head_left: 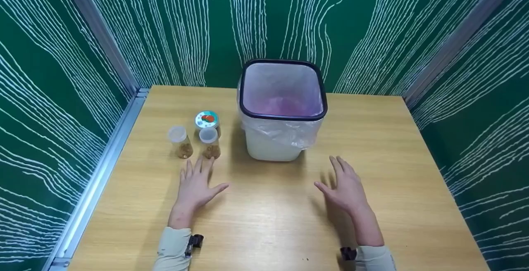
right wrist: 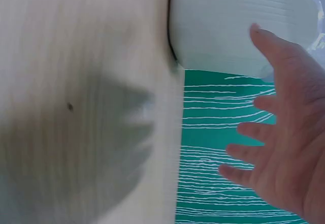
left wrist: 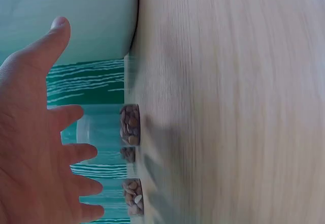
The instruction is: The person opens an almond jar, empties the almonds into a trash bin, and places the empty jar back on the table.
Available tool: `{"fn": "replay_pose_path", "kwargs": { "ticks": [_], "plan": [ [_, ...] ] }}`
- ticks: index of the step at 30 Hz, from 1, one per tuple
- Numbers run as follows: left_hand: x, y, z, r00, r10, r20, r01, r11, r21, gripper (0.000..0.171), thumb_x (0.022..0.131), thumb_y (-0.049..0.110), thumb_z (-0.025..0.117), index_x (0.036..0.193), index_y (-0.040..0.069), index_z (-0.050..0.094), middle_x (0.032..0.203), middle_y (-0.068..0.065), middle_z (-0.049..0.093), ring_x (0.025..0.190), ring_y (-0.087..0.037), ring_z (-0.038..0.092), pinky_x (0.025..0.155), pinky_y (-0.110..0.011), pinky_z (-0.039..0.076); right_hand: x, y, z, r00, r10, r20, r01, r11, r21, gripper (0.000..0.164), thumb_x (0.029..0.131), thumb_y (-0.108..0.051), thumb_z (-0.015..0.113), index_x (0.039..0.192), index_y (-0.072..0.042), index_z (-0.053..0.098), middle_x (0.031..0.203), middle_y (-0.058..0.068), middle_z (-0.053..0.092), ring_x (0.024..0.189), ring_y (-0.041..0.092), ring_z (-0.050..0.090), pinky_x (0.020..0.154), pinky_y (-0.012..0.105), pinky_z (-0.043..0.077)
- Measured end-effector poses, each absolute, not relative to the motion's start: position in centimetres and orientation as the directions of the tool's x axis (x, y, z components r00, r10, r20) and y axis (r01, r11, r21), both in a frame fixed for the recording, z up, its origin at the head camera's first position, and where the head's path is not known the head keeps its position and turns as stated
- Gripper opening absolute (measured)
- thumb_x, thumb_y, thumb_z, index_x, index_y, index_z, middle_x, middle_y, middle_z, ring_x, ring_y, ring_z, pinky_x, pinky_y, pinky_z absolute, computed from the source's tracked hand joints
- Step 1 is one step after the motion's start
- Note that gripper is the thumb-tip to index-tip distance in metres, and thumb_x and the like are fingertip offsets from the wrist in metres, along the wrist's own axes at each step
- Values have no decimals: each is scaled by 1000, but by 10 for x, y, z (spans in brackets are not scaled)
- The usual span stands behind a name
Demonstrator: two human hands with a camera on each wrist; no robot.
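Note:
My left hand [head_left: 195,188] hovers over the table with fingers spread, just in front of the clear plastic jars, and holds nothing. The nearer jar [head_left: 210,143] and the left jar [head_left: 180,142] have whitish lids; small brown pebble-like pieces [left wrist: 130,125] lie at their bottoms. Behind them stands a third jar [head_left: 206,120] with a teal and red patterned lid. My right hand [head_left: 345,188], also holding nothing, is over the table to the right, fingers extended and thumb apart. A white trash bin [head_left: 270,145] with a black rim stands upright between and beyond the hands.
A translucent bag [head_left: 299,132] lines the bin and folds over its outside; something pinkish shows inside. Green walls [head_left: 351,23] with white lines close off the back and sides of the wooden table [head_left: 272,213]. A metal rail [head_left: 99,172] runs along the left edge.

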State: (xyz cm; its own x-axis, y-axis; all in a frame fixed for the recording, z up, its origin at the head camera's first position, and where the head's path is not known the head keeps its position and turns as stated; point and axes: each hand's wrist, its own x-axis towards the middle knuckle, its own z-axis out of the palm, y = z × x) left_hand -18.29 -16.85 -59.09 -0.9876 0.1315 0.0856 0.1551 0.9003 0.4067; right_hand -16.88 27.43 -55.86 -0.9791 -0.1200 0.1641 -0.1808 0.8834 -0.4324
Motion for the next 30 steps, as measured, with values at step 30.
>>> {"fn": "replay_pose_path", "kwargs": {
  "ticks": [30],
  "plan": [
    [-223, -155, -603, -930, -367, -31, -173, 361, 916, 58, 85, 20, 74, 135, 1, 50, 131, -19, 55, 115, -36, 55, 97, -46, 44, -175, 225, -583, -941, -51, 334, -291, 625, -725, 51, 86, -20, 75, 129, -1, 56, 120, 15, 61, 112, 29, 55, 94, 46, 44]
  ]
}}
